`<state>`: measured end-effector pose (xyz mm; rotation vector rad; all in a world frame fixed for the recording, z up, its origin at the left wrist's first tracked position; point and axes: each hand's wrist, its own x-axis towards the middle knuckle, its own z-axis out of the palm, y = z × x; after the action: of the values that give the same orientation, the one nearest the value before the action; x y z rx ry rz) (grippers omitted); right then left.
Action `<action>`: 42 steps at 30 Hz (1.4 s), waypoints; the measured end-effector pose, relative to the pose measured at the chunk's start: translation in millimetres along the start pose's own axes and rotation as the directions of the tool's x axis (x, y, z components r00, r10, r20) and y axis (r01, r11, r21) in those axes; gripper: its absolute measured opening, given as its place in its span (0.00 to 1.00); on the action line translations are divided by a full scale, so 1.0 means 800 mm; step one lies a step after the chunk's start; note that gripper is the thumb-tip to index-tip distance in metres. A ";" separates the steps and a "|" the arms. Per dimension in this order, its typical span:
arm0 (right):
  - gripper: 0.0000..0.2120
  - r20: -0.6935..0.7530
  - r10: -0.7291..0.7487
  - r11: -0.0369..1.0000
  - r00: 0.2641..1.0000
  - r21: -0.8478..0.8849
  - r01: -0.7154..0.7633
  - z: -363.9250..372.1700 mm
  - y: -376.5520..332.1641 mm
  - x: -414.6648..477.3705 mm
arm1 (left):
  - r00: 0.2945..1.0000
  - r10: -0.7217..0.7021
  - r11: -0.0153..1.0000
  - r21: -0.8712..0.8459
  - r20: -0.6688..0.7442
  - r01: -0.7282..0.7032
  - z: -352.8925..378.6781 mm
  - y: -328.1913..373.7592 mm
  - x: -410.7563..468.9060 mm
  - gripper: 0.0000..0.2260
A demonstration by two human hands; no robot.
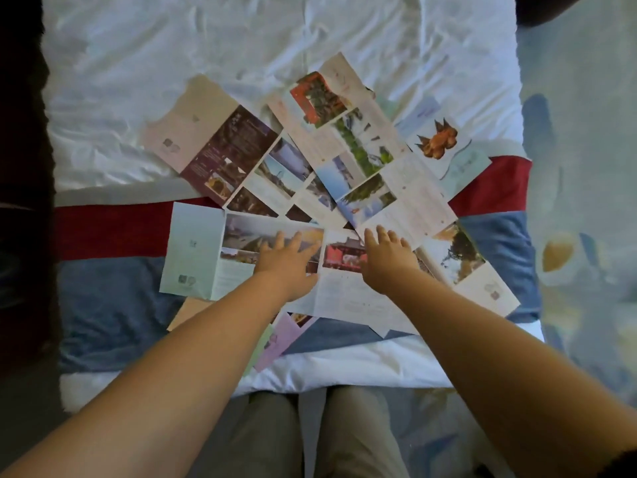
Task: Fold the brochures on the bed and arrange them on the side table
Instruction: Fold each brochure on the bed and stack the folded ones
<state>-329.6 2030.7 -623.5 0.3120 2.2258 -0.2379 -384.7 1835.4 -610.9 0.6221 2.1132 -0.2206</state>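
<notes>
**Bed** (pixel 241 46): creased white sheet. A runner (pixel 113 305) in red and blue bands crosses it near the near end.

**Brochures** (pixel 344 160): a loose, overlapping spread, all opened flat. They lie across the middle of the bed, partly on the sheet and partly on the runner.
- Maroon brochure (pixel 227 150): far left, with a pale panel at its far end.
- Red-photo brochure (pixel 320 98): far centre, lying over its neighbours.
- Orange-figure brochure (pixel 437 139): far right.
- Pale blue brochure (pixel 193 250): near left, with landscape photos on its right panels.
- Temple brochure (pixel 344 257): near centre, just right of the pale blue one, with a photo of a red building.
- Tree brochure (pixel 458 257): near right.
- Lilac brochure (pixel 279 343): nearest of all, partly hidden by the left forearm.

**Left hand** (pixel 287 262): palm down over the right end of the pale blue brochure. The fingers (pixel 295 242) are straight and spread apart, and nothing is gripped.

**Right hand** (pixel 387 260): palm down over the temple brochure. The fingers (pixel 381 231) are straight and slightly apart, with the tips at the near edge of a text-printed sheet beyond. Nothing is held.

It cannot be told whether either palm presses the paper or hangs just above it.

**Legs** (pixel 275 436): in grey trousers, at the near edge of the bed.

**Patterned floor covering** (pixel 579 236): to the right of the bed.
</notes>
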 end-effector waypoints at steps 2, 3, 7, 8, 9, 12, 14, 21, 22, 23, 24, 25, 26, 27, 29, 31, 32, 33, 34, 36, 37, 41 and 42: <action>0.37 0.028 0.050 0.998 0.998 0.027 -0.050 0.021 0.026 0.023 | 0.999 0.039 0.999 0.001 0.001 -0.039 -0.001 0.021 0.041 0.33; 0.37 0.038 0.071 0.997 0.997 0.033 -0.073 0.032 0.038 0.032 | 0.998 0.061 0.998 0.009 -0.007 -0.061 -0.002 0.031 0.060 0.33; 0.37 0.046 0.118 0.990 0.992 0.072 -0.121 0.078 0.075 0.055 | 0.992 0.126 0.992 0.027 -0.032 -0.125 -0.002 0.063 0.116 0.31; 0.38 0.044 0.117 0.989 0.992 0.083 -0.120 0.089 0.080 0.059 | 0.991 0.131 0.991 0.037 -0.037 -0.130 -0.002 0.069 0.125 0.31; 0.39 0.046 0.116 0.988 0.992 0.093 -0.120 0.098 0.084 0.064 | 0.990 0.133 0.990 0.044 -0.036 -0.131 -0.001 0.073 0.134 0.31; 0.38 0.048 0.121 0.983 0.992 0.131 -0.126 0.117 0.082 0.071 | 0.992 0.121 0.992 0.034 -0.023 -0.120 0.005 0.078 0.153 0.31; 0.36 0.021 0.129 0.982 0.991 0.133 -0.131 0.124 0.077 0.072 | 0.994 0.109 0.994 0.021 -0.026 -0.109 0.013 0.081 0.162 0.31; 0.32 0.034 -0.026 1.000 0.999 0.013 0.025 0.136 0.041 0.063 | 0.995 0.071 0.997 -0.029 -0.067 -0.073 0.025 0.080 0.190 0.29; 0.32 0.043 -0.089 0.996 0.995 0.011 0.088 0.138 0.030 0.061 | 0.996 0.068 0.997 -0.038 -0.055 -0.070 0.022 0.076 0.193 0.29; 0.32 0.054 -0.157 0.987 0.986 0.021 0.156 0.141 0.019 0.059 | 0.997 0.068 0.997 -0.042 -0.048 -0.070 0.020 0.072 0.197 0.29; 0.32 0.073 -0.228 0.973 0.971 0.042 0.226 0.142 0.007 0.059 | 0.996 0.075 0.996 -0.035 -0.048 -0.077 0.017 0.068 0.201 0.28; 0.34 0.096 -0.299 0.954 0.949 0.061 0.294 0.145 -0.004 0.060 | 0.995 0.089 0.996 -0.021 -0.053 -0.091 0.016 0.064 0.206 0.28; 0.35 0.116 -0.365 0.931 0.924 0.068 0.359 0.144 -0.014 0.062 | 0.992 0.110 0.994 0.001 -0.063 -0.110 0.017 0.059 0.210 0.27; 0.37 0.129 -0.420 0.908 0.898 0.050 0.417 0.143 -0.022 0.065 | 0.988 0.133 0.991 0.025 -0.075 -0.132 0.020 0.053 0.213 0.28; 0.37 0.120 -0.470 0.876 0.875 -0.057 0.478 0.140 -0.029 0.075 | 0.980 0.173 0.984 0.065 -0.093 -0.167 0.029 0.035 0.213 0.30; 0.41 0.038 -0.438 0.883 0.898 -0.170 0.438 0.133 -0.023 0.087 | 0.976 0.188 0.980 0.086 -0.113 -0.179 0.043 0.018 0.201 0.31; 0.44 -0.018 -0.398 0.901 0.917 -0.195 0.388 0.130 -0.015 0.093 | 0.975 0.184 0.981 0.088 -0.124 -0.174 0.053 0.011 0.193 0.31; 0.47 -0.058 -0.355 0.920 0.933 -0.199 0.338 0.127 -0.005 0.101 | 0.975 0.173 0.983 0.084 -0.137 -0.163 0.063 0.007 0.183 0.30; 0.50 -0.071 -0.323 0.932 0.944 -0.200 0.304 0.123 0.006 0.108 | 0.976 0.158 0.986 0.077 -0.150 -0.148 0.076 0.003 0.174 0.29; 0.52 -0.048 -0.292 0.937 0.955 -0.213 0.276 0.118 0.022 0.119 | 0.980 0.109 0.992 0.079 -0.166 -0.097 0.100 0.001 0.155 0.29; 0.52 -0.036 -0.278 0.938 0.960 -0.226 0.264 0.117 0.024 0.121 | 0.984 0.068 0.996 0.070 -0.167 -0.057 0.112 0.002 0.146 0.30; 0.51 -0.036 -0.188 0.962 0.982 -0.208 0.177 0.141 -0.008 0.109 | 0.986 -0.153 0.987 -0.071 -0.074 0.147 0.154 0.015 0.112 0.35; 0.51 -0.027 -0.157 0.976 0.987 -0.156 0.151 0.152 -0.021 0.103 | 0.981 -0.188 0.977 -0.110 -0.050 0.182 0.164 0.016 0.106 0.36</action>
<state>-295.1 1992.6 -762.3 0.0608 2.2944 -0.1425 -324.3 1826.9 -755.2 0.3742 2.2270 -0.1950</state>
